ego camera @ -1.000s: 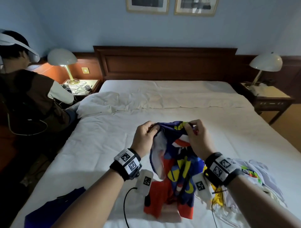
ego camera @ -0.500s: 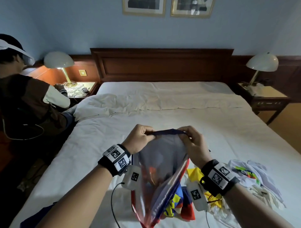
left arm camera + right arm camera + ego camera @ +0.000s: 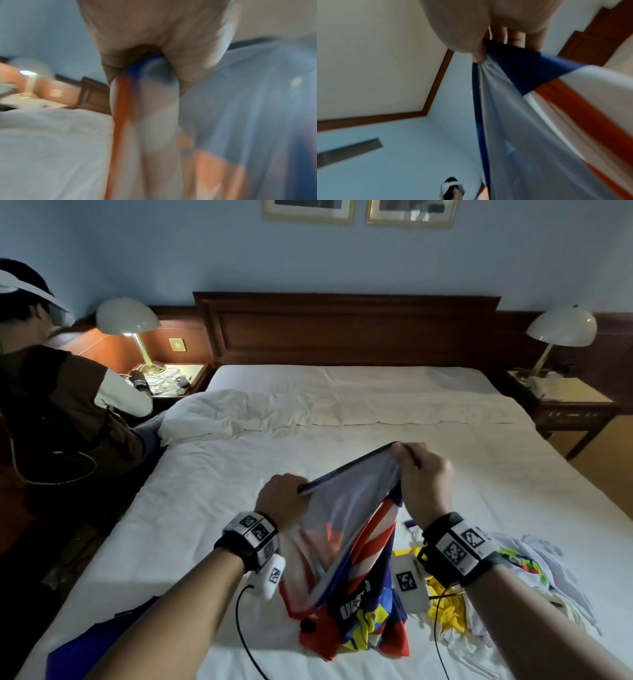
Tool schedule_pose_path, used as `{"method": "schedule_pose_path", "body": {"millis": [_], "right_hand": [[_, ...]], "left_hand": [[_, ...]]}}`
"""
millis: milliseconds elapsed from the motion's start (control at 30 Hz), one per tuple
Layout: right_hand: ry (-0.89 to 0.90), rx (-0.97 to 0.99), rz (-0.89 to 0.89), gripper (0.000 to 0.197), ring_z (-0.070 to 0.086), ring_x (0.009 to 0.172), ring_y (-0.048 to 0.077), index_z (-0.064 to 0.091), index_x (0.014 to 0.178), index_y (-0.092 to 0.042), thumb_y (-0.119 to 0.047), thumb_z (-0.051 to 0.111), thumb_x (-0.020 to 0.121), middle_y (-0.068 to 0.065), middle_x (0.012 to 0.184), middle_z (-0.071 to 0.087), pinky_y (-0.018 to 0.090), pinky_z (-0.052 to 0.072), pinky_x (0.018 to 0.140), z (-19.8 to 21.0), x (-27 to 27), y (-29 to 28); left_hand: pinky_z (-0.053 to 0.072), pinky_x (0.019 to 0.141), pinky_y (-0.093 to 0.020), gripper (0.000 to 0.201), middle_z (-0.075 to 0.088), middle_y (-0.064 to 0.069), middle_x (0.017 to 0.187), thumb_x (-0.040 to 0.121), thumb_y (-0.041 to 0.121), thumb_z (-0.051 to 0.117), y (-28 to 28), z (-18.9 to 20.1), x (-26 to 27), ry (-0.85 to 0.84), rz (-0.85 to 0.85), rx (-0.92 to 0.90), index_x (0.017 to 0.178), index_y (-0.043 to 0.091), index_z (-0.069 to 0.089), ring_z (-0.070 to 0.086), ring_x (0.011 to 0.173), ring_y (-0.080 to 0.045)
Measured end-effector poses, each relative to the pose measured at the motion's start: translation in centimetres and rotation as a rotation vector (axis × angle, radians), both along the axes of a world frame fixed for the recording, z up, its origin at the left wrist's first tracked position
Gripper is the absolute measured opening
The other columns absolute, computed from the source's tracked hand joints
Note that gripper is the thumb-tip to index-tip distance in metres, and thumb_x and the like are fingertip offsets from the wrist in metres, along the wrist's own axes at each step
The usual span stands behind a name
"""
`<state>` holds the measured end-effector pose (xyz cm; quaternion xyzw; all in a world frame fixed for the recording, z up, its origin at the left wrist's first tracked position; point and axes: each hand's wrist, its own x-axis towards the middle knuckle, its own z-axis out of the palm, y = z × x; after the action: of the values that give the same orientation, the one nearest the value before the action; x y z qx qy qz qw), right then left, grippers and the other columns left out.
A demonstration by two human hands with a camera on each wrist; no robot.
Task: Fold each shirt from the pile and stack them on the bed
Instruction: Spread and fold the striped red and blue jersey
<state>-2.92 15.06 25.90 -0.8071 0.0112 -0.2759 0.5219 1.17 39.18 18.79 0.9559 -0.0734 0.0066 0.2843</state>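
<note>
A multicoloured shirt [image 3: 346,546], blue, red, white and yellow, hangs above the white bed [image 3: 212,494] with its lower part resting on the sheet. My left hand [image 3: 284,501] grips one end of its blue hem, and my right hand [image 3: 421,474] pinches the other end higher up, so the hem runs taut and slanted between them. The pale inside of the shirt faces me. The left wrist view is blurred and shows the shirt [image 3: 154,108] bunched in my fist [image 3: 154,40]; the right wrist view shows my thumb and fingers [image 3: 488,44] pinching the blue edge [image 3: 522,70].
A pile of shirts [image 3: 513,587], white and yellow, lies at the right by my right wrist. A dark blue garment [image 3: 102,642] lies at the bed's near left edge. Another person [image 3: 58,405] sits at the left by a nightstand lamp [image 3: 130,326]. A rumpled pillow [image 3: 222,419] lies further up.
My hands have moved apart, stretching the hem taut. The right hand rose and went right; the left dropped lower. The shirt has opened so its pale inside shows.
</note>
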Motion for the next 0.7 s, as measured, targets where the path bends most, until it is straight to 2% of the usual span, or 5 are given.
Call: {"method": "schedule_pose_path", "body": {"millis": [200,367,433,533,700], "right_hand": [[0.065,0.030,-0.258,0.017,0.062,0.075,0.017,0.077,0.101,-0.007,-0.008,0.061,0.097,0.006,0.085,0.072,0.018,0.040,0.061,-0.7,1.0,-3.5],[0.280,-0.112,0.222,0.038,0.060,0.062,0.018,0.060,0.124,-0.036,-0.012,0.065,0.095,-0.001,0.080,0.070,0.026,0.044,0.055,-3.7,0.2,-0.1],[0.360,-0.220,0.419,0.053,0.061,0.067,0.012,0.047,0.135,-0.045,-0.016,0.066,0.095,-0.001,0.084,0.070,0.028,0.048,0.063,-4.5,-0.5,2.3],[0.334,-0.263,0.423,0.014,0.056,0.064,0.008,0.069,0.090,-0.023,-0.009,0.066,0.091,-0.002,0.073,0.067,0.031,0.047,0.065,-5.0,-0.9,4.6],[0.353,-0.147,0.251,0.028,0.051,0.054,0.001,0.063,0.066,-0.023,-0.003,0.065,0.086,-0.014,0.055,0.060,0.021,0.039,0.052,-5.1,-0.1,3.4]], "left_hand": [[0.059,0.078,-0.037,0.017,0.075,-0.009,0.080,0.079,0.030,0.068,6.6,-6.1,-1.0,0.342,0.472,-0.159,0.078,0.014,0.076,0.074,0.090,-0.031],[0.047,0.065,-0.024,0.007,0.067,0.017,0.065,0.081,0.027,0.077,1.7,1.5,-1.0,0.096,0.145,-0.724,0.076,0.023,0.076,0.066,0.066,-0.006],[0.042,0.061,-0.022,0.018,0.063,0.008,0.064,0.089,0.021,0.076,-1.0,4.1,-1.0,0.064,-0.060,-0.702,0.077,0.008,0.072,0.056,0.058,-0.007],[0.052,0.069,-0.026,0.005,0.073,0.005,0.074,0.087,0.017,0.076,-1.9,4.8,-1.1,0.015,-0.310,-0.457,0.082,0.015,0.076,0.069,0.073,-0.011],[0.053,0.063,-0.037,0.019,0.066,-0.001,0.066,0.076,0.037,0.071,3.7,1.4,-0.7,-0.016,-0.113,-0.005,0.073,0.019,0.068,0.068,0.072,-0.026]]}}
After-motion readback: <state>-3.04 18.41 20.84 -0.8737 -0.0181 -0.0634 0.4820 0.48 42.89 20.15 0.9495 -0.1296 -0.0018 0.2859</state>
